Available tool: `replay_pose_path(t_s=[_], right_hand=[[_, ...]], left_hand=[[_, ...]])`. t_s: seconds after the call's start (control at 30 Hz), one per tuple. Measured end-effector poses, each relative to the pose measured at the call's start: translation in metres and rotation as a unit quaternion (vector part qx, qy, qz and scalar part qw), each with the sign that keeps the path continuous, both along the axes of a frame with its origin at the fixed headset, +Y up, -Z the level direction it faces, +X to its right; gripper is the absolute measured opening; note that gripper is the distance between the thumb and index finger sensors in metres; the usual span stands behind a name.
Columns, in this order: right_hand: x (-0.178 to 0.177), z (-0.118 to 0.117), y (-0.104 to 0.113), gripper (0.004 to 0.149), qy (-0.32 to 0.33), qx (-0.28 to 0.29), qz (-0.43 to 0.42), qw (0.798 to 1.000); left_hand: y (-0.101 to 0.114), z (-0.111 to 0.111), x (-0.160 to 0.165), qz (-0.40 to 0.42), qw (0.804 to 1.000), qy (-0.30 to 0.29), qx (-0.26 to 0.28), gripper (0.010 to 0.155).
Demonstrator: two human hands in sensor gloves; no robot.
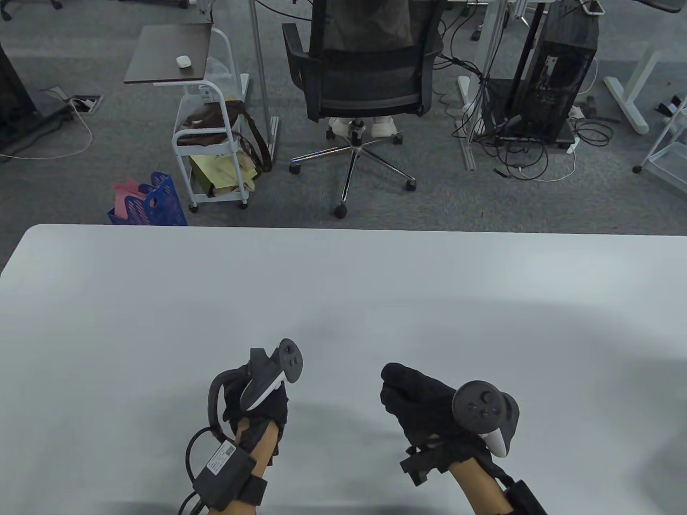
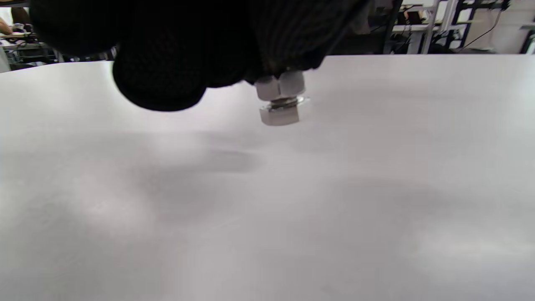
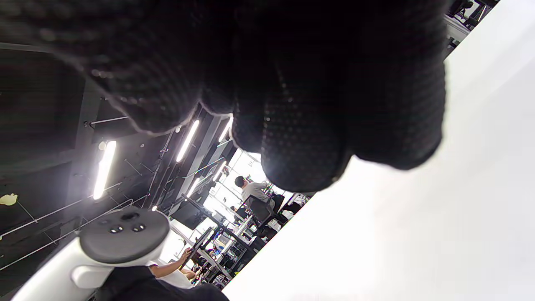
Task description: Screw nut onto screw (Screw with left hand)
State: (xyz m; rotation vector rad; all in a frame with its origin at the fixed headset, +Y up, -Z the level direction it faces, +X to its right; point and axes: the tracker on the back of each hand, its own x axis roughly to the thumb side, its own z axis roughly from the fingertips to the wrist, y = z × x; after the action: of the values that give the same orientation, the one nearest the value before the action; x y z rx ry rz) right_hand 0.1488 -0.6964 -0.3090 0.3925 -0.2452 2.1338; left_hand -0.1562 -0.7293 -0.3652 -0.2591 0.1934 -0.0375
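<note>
The screw (image 2: 279,109), with a nut (image 2: 279,85) and washer already on its shank, hung just above the tabletop (image 2: 376,188), pinched at its upper end by the left hand (image 1: 256,394), a grip that probably left the fingers free to turn it. The right hand (image 1: 424,402) hovered well apart, fingers curled into a loose fist; whether it held anything could not be told.

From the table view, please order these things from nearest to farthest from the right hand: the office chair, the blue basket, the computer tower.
Measured from the right hand:
1. Office chair, beyond the table's far edge, near the middle.
2. Blue basket, on the floor, far left.
3. Computer tower, far right, at the back.
The chair's wheeled base makes it nearest.
</note>
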Motion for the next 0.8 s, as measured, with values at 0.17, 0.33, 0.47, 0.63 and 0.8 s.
replay_pose_path(t_s=[0.17,0.33,0.47,0.63,0.8], right_hand=[[0.001,-0.001,0.0,0.052,0.005,-0.004,-0.001,1.0],[0.0,-0.001,0.0,0.052,0.008,-0.004,0.009,1.0],[0.0,0.0,0.001,0.055,0.005,0.011,0.033,0.999],[0.0,0.002,0.006,0.059,-0.008,0.064,0.122,0.99],[-0.002,0.005,0.009,0.063,-0.03,0.133,0.261,0.956]], left_hand=[[-0.014,-0.004,-0.002,-0.038,0.999,0.012,-0.038,0.046],[-0.015,-0.004,-0.002,-0.041,0.999,0.02,-0.027,0.048],[-0.014,-0.001,-0.001,-0.037,0.998,0.023,-0.035,0.057],[0.018,0.012,0.016,0.052,0.995,-0.026,0.081,0.07],[0.035,0.025,0.046,0.176,0.97,-0.121,0.117,0.075]])
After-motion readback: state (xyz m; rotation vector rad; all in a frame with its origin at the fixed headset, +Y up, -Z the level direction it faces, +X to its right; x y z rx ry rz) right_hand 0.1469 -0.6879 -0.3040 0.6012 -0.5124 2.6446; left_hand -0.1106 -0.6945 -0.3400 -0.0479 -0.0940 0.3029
